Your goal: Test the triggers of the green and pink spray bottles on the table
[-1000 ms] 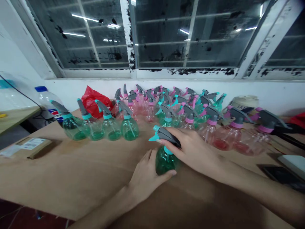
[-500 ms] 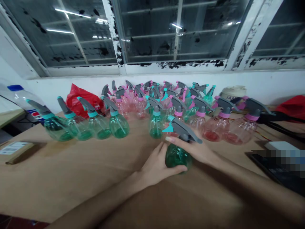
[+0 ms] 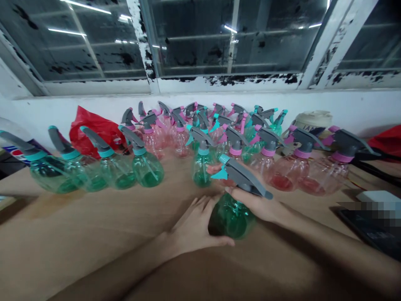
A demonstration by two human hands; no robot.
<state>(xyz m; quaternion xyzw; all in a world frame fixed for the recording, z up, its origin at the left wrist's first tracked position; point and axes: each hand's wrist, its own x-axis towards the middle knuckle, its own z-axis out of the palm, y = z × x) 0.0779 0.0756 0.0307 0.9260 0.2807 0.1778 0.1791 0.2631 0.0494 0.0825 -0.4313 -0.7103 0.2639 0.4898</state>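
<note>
A green spray bottle (image 3: 235,215) with a grey and teal trigger head is in front of me. My right hand (image 3: 258,202) is closed round its neck, just under the head, with some fingers hidden behind it. To the left of the bottle is my left hand (image 3: 191,228), thumb and fingers spread. A dark gap shows between its palm and the bottle; whether the fingertips touch the far side is hidden. Just behind stands another green spray bottle (image 3: 202,169). Pink-collared spray bottles, one of them red-tinted (image 3: 283,173), line up behind my right hand.
Several green spray bottles (image 3: 148,169) form a row at the left. More pink and green ones crowd toward the wall. A red plastic bag (image 3: 89,131) lies behind the left row. At the right are a dark flat device (image 3: 369,234), cables and a white tub (image 3: 313,120).
My left hand has loosened from the bottle's body and shifted left, its thumb now apart. The right hand keeps hold of the neck. The view has moved a little closer.
</note>
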